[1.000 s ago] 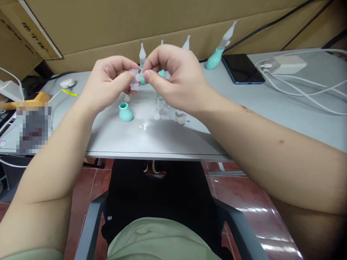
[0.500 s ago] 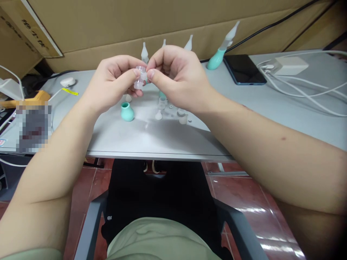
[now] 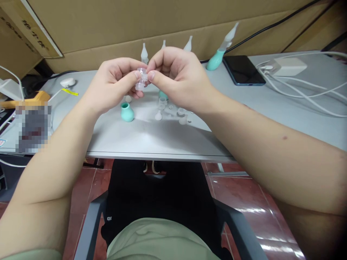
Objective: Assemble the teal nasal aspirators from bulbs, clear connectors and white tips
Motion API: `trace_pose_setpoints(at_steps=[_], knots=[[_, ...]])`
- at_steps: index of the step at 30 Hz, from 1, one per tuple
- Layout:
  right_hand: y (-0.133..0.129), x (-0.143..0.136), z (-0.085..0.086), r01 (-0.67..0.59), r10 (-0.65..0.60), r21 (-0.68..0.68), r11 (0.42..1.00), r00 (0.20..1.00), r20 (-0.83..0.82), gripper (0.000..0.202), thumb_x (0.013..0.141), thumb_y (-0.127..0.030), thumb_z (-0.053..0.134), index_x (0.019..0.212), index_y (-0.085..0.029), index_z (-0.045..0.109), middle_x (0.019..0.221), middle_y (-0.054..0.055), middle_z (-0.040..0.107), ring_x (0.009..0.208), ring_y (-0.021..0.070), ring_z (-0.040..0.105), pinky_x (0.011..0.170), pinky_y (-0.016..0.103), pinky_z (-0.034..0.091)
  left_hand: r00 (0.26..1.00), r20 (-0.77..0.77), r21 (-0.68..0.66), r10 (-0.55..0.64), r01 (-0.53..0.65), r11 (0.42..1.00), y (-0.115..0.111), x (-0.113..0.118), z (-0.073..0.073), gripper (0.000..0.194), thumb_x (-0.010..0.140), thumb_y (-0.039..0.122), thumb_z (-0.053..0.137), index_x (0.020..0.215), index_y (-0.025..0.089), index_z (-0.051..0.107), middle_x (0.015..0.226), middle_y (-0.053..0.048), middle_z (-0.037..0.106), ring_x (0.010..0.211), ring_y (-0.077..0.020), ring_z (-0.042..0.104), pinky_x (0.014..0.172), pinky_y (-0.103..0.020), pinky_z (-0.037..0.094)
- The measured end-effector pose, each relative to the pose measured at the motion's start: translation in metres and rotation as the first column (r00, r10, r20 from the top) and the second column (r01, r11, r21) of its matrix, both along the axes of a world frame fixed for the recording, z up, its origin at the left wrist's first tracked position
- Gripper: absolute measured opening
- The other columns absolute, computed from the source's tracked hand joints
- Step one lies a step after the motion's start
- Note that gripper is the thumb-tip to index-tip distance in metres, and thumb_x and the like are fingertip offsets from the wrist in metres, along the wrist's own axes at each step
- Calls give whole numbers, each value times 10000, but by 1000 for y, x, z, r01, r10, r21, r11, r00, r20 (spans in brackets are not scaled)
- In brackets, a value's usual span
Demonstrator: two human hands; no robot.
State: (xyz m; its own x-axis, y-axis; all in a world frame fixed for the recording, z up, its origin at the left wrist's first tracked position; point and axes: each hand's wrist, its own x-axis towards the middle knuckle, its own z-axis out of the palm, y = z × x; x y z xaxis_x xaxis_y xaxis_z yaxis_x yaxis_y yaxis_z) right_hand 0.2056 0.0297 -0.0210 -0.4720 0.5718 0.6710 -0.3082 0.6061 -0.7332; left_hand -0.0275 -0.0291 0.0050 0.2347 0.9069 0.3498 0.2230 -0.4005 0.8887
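A clear plastic tube piece [image 3: 140, 85] with a small side stub is held upright above the table. My left hand [image 3: 115, 77] is closed, pinching the tube piece between thumb and fingers. At the tube's right side, the thumb and forefinger of my right hand [image 3: 177, 72] pinch together at the stub; any smaller part between those fingertips is hidden. Below my left hand stands a teal rubber bulb [image 3: 127, 112] with its mouth upward. Right of it lie a small white nozzle tip [image 3: 158, 115], a clear cup-like piece [image 3: 162, 103] and several little translucent parts [image 3: 183, 120].
Assembled nasal aspirators stand along the back; one teal and white aspirator [image 3: 216, 59] leans near a black phone [image 3: 244, 70]. A white charger [image 3: 289, 66] with cables lies at right. A white plug-like object [image 3: 67, 82] sits at left. Cardboard [image 3: 108, 25] walls the table's back.
Both hands keep the tube piece pinched, shifting very slightly. A translucent part that showed near my right wrist now appears as separate pieces, as the view has moved a little.
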Motion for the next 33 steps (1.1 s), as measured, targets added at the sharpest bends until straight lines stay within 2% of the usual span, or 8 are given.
trace_pose_setpoints(at_steps=[6,9,13,16,18,24,30,33], knots=[[-6,4,3,-49,50,-52,997,999,15,336,971,-393,1132,962,-313,806,1049,33,862,991,266,866,976,455,730,1000,3,-9,-2,2,1000,-1,-2,-1,114,1180,313,925,1164,203,901,1105,-61,905,801,-173,794,813,-359,720],[-3,5,2,-104,106,-67,992,994,38,301,967,-343,1083,973,-310,784,1044,30,885,956,268,865,997,470,747,1000,-2,4,-11,11,1000,-3,-1,0,152,1174,318,938,1112,191,880,1073,-70,893,824,-186,839,809,-342,742],[6,4,-3,-7,1,74,997,997,79,254,987,-326,1015,971,-286,765,1011,32,851,893,221,758,856,399,645,1000,15,-10,-18,18,1000,-4,1,1,132,1209,296,911,1148,181,885,1034,-62,886,870,-193,878,871,-341,795],[8,5,-5,51,-64,152,987,995,79,256,1053,-382,992,990,-287,763,1032,36,843,916,227,723,869,401,621,1000,13,-67,9,-8,998,-5,1,2,87,1236,234,880,1181,166,887,1021,-56,870,910,-204,917,912,-349,814],[6,6,-6,49,-61,148,988,995,80,275,1069,-398,995,994,-290,753,1051,36,844,940,239,728,906,413,635,1000,27,-90,-5,8,996,-6,0,3,96,1239,252,897,1202,162,896,1022,-51,870,928,-202,921,938,-351,825],[0,6,-4,29,-37,126,992,997,63,191,1034,-205,892,971,-287,731,1027,32,834,908,229,735,854,401,593,998,34,-114,-46,50,992,-10,1,5,123,1235,286,901,1224,165,921,1053,-54,888,959,-198,923,956,-348,843],[-3,4,-5,42,-49,104,994,997,60,207,1059,-246,881,983,-292,694,1045,29,819,913,215,725,867,387,615,1000,6,-138,-1,1,990,-15,5,8,150,1236,325,885,1258,180,912,1155,-80,942,1039,-231,940,1055,-406,851],[-3,1,-6,37,-43,111,993,998,52,200,1052,-266,878,993,-291,689,1034,22,794,907,207,697,862,383,598,1000,2,-143,20,-20,990,-15,5,8,179,1225,347,898,1276,176,909,1160,-91,955,1040,-233,939,1037,-392,850]])
